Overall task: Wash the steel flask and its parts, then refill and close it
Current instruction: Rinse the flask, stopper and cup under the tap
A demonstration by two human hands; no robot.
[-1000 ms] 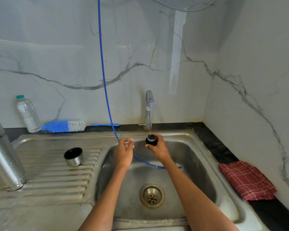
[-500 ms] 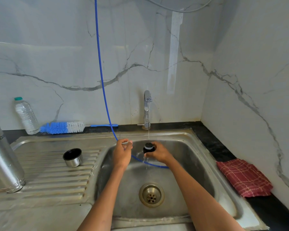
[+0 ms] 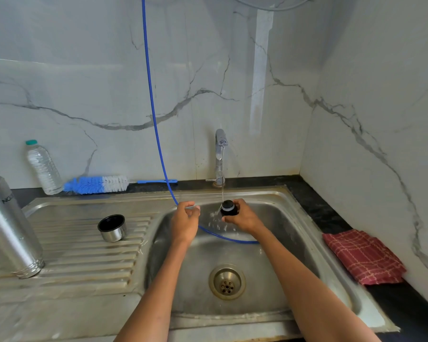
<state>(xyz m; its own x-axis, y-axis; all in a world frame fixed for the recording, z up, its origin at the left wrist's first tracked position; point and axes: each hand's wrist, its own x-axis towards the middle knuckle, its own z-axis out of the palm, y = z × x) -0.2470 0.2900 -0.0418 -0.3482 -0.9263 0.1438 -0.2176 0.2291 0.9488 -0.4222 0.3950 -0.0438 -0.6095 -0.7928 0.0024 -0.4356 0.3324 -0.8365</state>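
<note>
The right hand (image 3: 244, 218) grips the black stopper (image 3: 229, 208) of the flask and holds it under the thin stream from the tap (image 3: 220, 154), at about twelve o'clock over the sink (image 3: 294, 243); water splashes off the stopper toward nine o'clock. The left hand (image 3: 185, 224) hangs just beside it at nine o'clock, fingers loosely curled, grasping nothing that can be made out, though the blue hose (image 3: 156, 134) passes close behind its fingertips. The steel flask (image 3: 9, 230) stands mouth-down and tilted on the draining board at the far nine o'clock edge, and the steel cup lid (image 3: 112, 228) sits open side up on the ridges between flask and basin. A bottle brush (image 3: 97, 184) lies along the back ledge at ten o'clock, next to a plastic water bottle (image 3: 43, 167); a red checked cloth (image 3: 363, 256) lies on the counter at three o'clock. By my reading the washing is in its later part: body and cup look set out to drain, the stopper is being rinsed. Refilling the flask, fitting the stopper and screwing on the cup are all left to do.
</note>
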